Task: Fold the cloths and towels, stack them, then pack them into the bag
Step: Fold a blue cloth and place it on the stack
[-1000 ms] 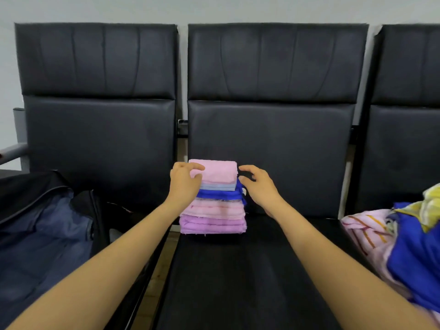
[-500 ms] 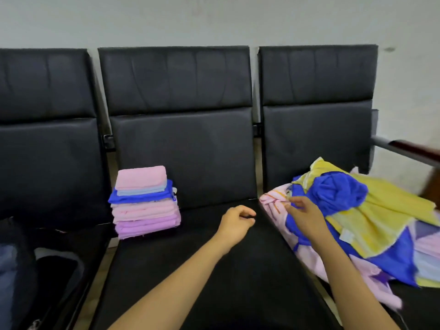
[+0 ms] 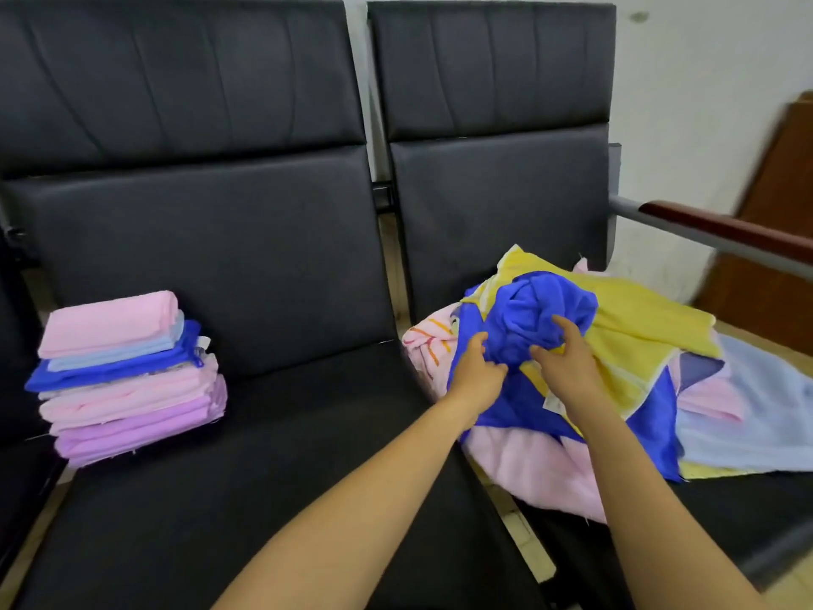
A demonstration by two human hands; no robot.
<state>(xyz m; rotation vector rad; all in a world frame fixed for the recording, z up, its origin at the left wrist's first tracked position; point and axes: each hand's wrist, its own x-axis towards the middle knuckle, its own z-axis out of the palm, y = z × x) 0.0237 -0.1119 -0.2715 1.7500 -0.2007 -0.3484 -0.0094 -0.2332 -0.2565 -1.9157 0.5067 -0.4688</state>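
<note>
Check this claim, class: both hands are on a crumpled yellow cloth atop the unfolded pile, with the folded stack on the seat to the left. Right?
The head view shows the left hand and right hand on a crumpled blue cloth, not yellow. Unfolded pile and folded stack are as stated.

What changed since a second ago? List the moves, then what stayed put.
Both hands let go of the folded stack and moved right to the loose pile. The left hand and right hand now take hold of the crumpled blue cloth on top of it. The stack stayed as it was on the middle seat.
</note>
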